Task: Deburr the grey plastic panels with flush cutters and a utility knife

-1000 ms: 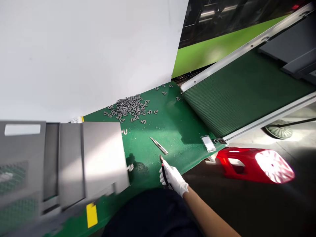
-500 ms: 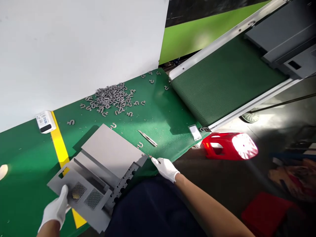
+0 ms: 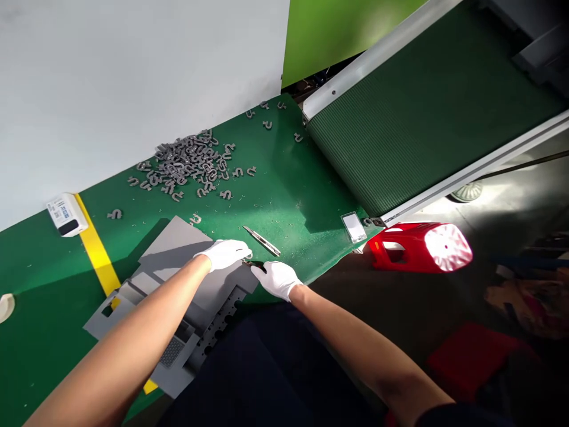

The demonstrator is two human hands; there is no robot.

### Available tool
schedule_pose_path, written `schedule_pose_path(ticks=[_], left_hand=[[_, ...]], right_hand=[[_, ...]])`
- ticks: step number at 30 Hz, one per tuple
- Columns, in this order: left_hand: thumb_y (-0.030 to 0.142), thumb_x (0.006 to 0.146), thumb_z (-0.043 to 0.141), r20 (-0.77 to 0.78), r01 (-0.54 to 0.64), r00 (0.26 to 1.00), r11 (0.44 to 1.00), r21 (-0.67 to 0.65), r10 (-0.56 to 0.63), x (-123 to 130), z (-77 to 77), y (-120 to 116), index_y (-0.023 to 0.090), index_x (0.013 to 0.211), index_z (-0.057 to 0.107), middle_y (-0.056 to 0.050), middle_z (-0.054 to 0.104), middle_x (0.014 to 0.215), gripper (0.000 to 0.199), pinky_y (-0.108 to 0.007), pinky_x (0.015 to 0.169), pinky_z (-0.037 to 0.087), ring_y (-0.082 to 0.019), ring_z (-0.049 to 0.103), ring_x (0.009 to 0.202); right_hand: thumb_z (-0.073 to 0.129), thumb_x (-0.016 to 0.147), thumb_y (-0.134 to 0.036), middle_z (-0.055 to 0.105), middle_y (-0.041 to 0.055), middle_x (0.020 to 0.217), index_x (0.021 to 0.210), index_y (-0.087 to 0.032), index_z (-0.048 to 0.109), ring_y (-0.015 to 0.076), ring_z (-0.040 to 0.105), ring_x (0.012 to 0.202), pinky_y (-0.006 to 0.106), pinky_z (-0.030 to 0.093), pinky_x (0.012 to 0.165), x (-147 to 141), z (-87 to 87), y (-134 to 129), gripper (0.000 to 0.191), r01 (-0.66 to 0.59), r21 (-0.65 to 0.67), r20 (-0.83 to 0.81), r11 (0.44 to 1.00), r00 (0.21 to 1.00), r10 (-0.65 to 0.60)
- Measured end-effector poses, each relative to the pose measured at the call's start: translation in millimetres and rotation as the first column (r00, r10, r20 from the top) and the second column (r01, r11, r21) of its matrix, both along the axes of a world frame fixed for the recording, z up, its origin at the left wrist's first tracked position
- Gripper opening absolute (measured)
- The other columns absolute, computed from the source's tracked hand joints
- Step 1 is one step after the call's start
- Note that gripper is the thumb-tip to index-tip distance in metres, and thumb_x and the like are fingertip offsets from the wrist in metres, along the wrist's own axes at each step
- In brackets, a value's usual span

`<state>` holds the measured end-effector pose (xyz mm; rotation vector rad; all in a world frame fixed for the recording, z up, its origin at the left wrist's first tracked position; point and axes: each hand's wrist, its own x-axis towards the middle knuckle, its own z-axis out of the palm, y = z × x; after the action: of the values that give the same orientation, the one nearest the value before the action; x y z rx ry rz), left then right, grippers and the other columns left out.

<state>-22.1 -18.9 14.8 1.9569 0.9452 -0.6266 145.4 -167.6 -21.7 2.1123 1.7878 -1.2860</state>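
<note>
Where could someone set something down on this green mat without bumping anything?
One free patch of green mat, with only tiny scraps, lies between the small knife and the dark belt. Another lies left of the yellow stripe. It's crowded at the heap of gray pieces and where the left hand and right hand work over the gray panel.

Notched sheet (image 3: 173, 249) on mat (image 3: 284, 178); U-shaped pieces (image 3: 184, 163) heaped behind; conveyor belt (image 3: 400, 112) right.

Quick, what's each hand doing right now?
Left hand: on the gray sheet, grip can't be told.
Right hand: closed, holding a black-handled tool.
</note>
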Motion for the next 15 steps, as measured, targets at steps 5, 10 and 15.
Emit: schedule_pose_path(ticks=[5, 10, 15], left_hand=[[0.052, 0.103, 0.038, -0.021, -0.019, 1.000, 0.998, -0.063, 0.018, 1, -4.6, 7, 0.028, 0.105, 0.074, -0.003, 0.078, 0.119, 0.043, -0.049, 0.110, 0.044, -0.026, 0.069, 0.108], [0.051, 0.104, 0.038, -0.002, -0.019, 1.000, 0.998, -0.064, 0.019, -1, -10.9, 5, 0.028, 0.105, 0.074, -0.004, 0.077, 0.123, 0.043, -0.048, 0.108, 0.045, -0.026, 0.069, 0.109], [0.047, 0.104, 0.035, 0.024, 0.047, 0.999, 0.999, -0.008, -0.046, -6, -22.3, 3, 0.026, 0.108, 0.075, -0.007, 0.072, 0.135, 0.045, -0.051, 0.108, 0.044, -0.030, 0.066, 0.120]], right_hand=[[0.039, 0.105, -0.069, 0.080, 0.0140, 0.098, 0.100, -0.019, 0.077, 0.0270, 0.077, 0.098, 0.034, 0.054, 0.086, 1, -1.3, 4, 0.064, -0.024, 0.025, 0.023, 0.999, 0.999, 0.023], [0.038, 0.107, -0.067, 0.080, 0.0141, 0.097, 0.102, -0.018, 0.076, 0.0267, 0.077, 0.098, 0.033, 0.054, 0.085, 3, -0.2, 6, 0.062, -0.074, 0.065, 0.055, 0.995, 0.996, 0.071], [0.036, 0.108, -0.066, 0.080, 0.0155, 0.094, 0.104, -0.016, 0.075, 0.0286, 0.078, 0.094, 0.034, 0.055, 0.082, 3, -2.7, 5, 0.064, -0.128, 0.077, 0.076, 0.989, 0.990, 0.122]])
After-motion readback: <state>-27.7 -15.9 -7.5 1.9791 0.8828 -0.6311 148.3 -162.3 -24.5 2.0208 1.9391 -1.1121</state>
